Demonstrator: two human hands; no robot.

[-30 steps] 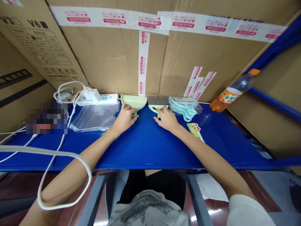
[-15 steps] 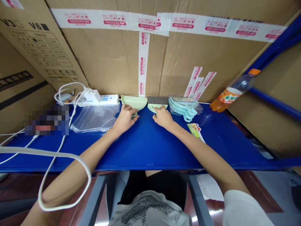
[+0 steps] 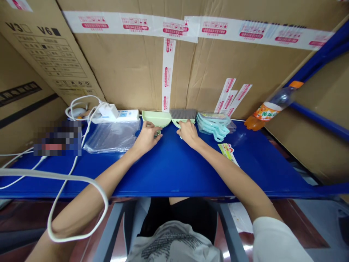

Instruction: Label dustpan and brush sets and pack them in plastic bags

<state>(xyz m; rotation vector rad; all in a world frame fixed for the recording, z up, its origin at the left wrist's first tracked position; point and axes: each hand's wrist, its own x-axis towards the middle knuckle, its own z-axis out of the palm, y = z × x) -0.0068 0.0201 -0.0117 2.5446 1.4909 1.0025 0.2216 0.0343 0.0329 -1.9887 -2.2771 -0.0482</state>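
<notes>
A pale green dustpan [image 3: 156, 118] lies on the blue table by the cardboard wall, its scoop facing away from me. My left hand [image 3: 148, 138] is closed around its handle, most of which the fingers hide. Just right of it, a small green hand brush [image 3: 183, 115] rests with its grey bristles pointing at the wall. My right hand [image 3: 188, 133] grips the brush at its green head and handle, covering much of it. To the right of that hand sits a stack of light blue dustpan-like pieces [image 3: 214, 125], partly in clear plastic.
Clear plastic bags [image 3: 111, 136] lie left of the dustpan, before a white power strip [image 3: 129, 115]. White cables [image 3: 81, 178] loop across the left side. A colourful card [image 3: 227, 151] and a leaning orange drink bottle [image 3: 268, 111] are at right. Cardboard [image 3: 131, 72] walls the back.
My right hand has shifted slightly on the brush, and more of its grey bristles show. The left hand stays on the dustpan. The whole view has drifted a little.
</notes>
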